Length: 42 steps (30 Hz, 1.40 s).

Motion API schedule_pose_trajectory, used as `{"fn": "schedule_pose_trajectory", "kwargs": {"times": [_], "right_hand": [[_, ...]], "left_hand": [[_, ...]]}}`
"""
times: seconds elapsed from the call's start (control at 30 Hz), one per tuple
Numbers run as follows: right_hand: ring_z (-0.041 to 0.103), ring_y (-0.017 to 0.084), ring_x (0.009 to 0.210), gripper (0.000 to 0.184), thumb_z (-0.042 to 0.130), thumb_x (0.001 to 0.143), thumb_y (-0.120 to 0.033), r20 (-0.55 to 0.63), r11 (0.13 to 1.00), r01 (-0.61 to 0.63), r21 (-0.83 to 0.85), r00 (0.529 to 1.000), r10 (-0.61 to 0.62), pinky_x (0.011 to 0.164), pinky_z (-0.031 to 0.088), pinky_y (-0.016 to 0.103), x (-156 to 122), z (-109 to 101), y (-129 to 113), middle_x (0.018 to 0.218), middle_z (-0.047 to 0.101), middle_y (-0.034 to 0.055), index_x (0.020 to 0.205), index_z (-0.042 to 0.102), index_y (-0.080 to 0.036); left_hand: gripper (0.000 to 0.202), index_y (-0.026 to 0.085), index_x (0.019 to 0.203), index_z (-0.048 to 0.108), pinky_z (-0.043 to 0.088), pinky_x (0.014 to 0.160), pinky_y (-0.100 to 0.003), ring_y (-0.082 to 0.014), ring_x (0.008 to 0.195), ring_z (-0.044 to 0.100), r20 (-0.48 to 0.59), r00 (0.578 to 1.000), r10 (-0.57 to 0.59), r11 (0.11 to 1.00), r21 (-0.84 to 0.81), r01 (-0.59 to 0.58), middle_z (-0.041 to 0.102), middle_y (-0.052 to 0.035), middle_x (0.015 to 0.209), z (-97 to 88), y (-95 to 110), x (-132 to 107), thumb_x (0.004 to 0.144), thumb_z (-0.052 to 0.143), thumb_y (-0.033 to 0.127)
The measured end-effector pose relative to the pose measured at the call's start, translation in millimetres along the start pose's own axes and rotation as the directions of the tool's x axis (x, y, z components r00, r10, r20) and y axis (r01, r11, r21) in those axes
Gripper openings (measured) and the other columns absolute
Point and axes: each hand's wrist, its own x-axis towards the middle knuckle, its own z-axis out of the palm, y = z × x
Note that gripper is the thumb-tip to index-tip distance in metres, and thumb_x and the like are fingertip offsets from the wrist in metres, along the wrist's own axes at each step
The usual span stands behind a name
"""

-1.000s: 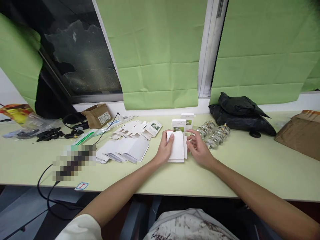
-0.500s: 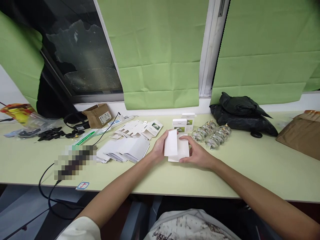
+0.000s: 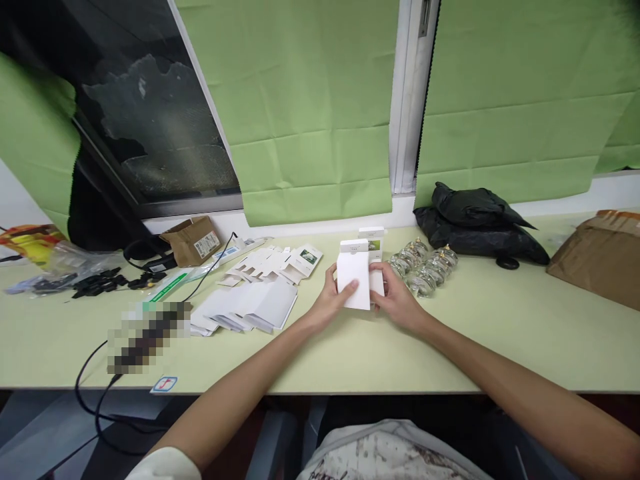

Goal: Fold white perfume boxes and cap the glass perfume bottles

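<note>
My left hand (image 3: 327,303) and my right hand (image 3: 397,300) both grip a folded white card piece (image 3: 356,285) just above the pale green table (image 3: 350,353). The left thumb lies on its front face and the right fingers pinch its right edge. Two finished small white boxes with green pictures (image 3: 369,241) stand right behind it. A cluster of small glass jars (image 3: 423,263) sits to the right of my hands. A pile of flat white box blanks (image 3: 250,303) lies to the left, with more printed blanks (image 3: 280,260) behind it.
A black plastic bag (image 3: 475,220) lies at the back right and a brown parcel (image 3: 600,257) at the far right. A small cardboard box (image 3: 193,239), cables, black clips (image 3: 100,283) and a blurred object (image 3: 147,333) occupy the left side.
The flat card that lay under my hands has been lifted and folded over; both hands now hold it upright, a little farther from me. The view has tilted slightly.
</note>
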Motion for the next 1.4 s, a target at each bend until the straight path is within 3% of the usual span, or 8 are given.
{"fn": "schedule_pose_trajectory", "kwargs": {"times": [0.13,0.23,0.33,0.53,0.77,0.9,1.0,1.4], "right_hand": [[0.065,0.02,0.067,0.064,0.065,0.094,-0.04,-0.069,0.997,0.053,0.052,0.996,-0.049,0.049,0.055,0.032,-1,-2,-6,0.097,0.066,0.0045,0.149,0.036,-0.031],[0.065,0.021,0.064,0.07,0.053,0.101,-0.048,-0.076,0.993,0.061,0.096,0.996,-0.054,0.051,0.056,0.034,-4,-2,-11,0.089,0.066,0.0047,0.161,0.022,-0.032],[0.066,0.023,0.067,0.067,0.045,0.104,-0.055,-0.106,0.992,0.058,0.112,0.993,-0.046,0.053,0.057,0.036,-4,-2,-10,0.083,0.065,0.0052,0.163,0.025,-0.03],[0.065,0.02,0.067,0.045,0.06,0.096,-0.059,-0.017,0.99,0.02,0.138,1.0,-0.018,0.047,0.05,0.03,3,-4,2,0.085,0.067,0.0041,0.126,0.061,-0.025],[0.064,0.017,0.065,0.036,0.067,0.094,-0.056,0.019,0.979,-0.006,0.203,1.0,0.002,0.056,0.052,0.029,3,1,0,0.084,0.069,0.0009,0.102,0.056,-0.023],[0.069,0.022,0.085,0.033,0.067,0.095,-0.053,0.005,0.982,0.045,0.181,0.999,-0.046,0.074,0.057,0.036,3,-1,1,0.094,0.071,0.0036,0.103,0.058,-0.023],[0.068,0.023,0.093,0.029,0.065,0.096,-0.051,-0.005,0.992,0.073,0.104,0.997,-0.073,0.078,0.056,0.036,3,-2,3,0.096,0.07,0.0041,0.105,0.06,-0.024],[0.055,0.014,0.06,0.048,0.075,0.087,-0.053,-0.019,0.988,-0.03,0.149,0.999,0.033,0.043,0.04,0.026,5,-5,3,0.095,0.069,0.0054,0.122,0.063,-0.021]], "left_hand": [[0.062,0.017,0.131,0.053,0.059,0.075,-0.036,-0.0241,0.094,0.07,0.104,0.993,0.062,0.986,0.148,-0.077,0.07,-0.0155,0.121,4.6,-1,-4,0.087,0.075,0.054],[0.053,0.015,0.123,0.058,0.057,0.073,-0.036,-0.0196,0.08,0.068,0.082,0.991,0.102,0.977,0.181,-0.115,0.072,-0.0135,0.111,4.4,1,-4,0.09,0.071,0.054],[0.055,0.015,0.124,0.058,0.056,0.07,-0.034,-0.0189,0.078,0.066,0.044,0.993,0.109,0.975,0.189,-0.116,0.072,-0.0132,0.111,3.0,2,-3,0.089,0.071,0.055],[0.058,0.017,0.128,0.055,0.053,0.065,-0.029,-0.0211,0.09,0.065,0.044,0.991,0.123,0.976,0.173,-0.128,0.068,-0.0126,0.117,4.4,-6,-2,0.087,0.075,0.053],[0.056,0.018,0.135,0.049,0.051,0.061,-0.031,-0.0167,0.071,0.062,0.154,0.986,0.066,0.98,0.176,-0.093,0.068,-0.0105,0.105,9.5,-11,-9,0.098,0.057,0.059],[0.062,0.019,0.141,0.046,0.057,0.085,-0.04,-0.0262,0.102,0.068,0.162,0.975,0.15,0.956,0.226,-0.185,0.067,-0.0145,0.126,11.3,-9,-11,0.094,0.065,0.055],[0.062,0.021,0.144,0.045,0.048,0.109,-0.047,-0.031,0.132,0.056,0.173,0.957,0.234,0.923,0.269,-0.275,0.057,-0.0146,0.145,11.5,-5,-13,0.093,0.07,0.047],[0.063,0.024,0.144,0.042,0.054,0.093,-0.042,-0.0294,0.111,0.067,0.217,0.966,0.142,0.801,0.548,-0.241,0.066,-0.0108,0.126,4.0,-3,-21,0.091,0.07,0.043]]}}
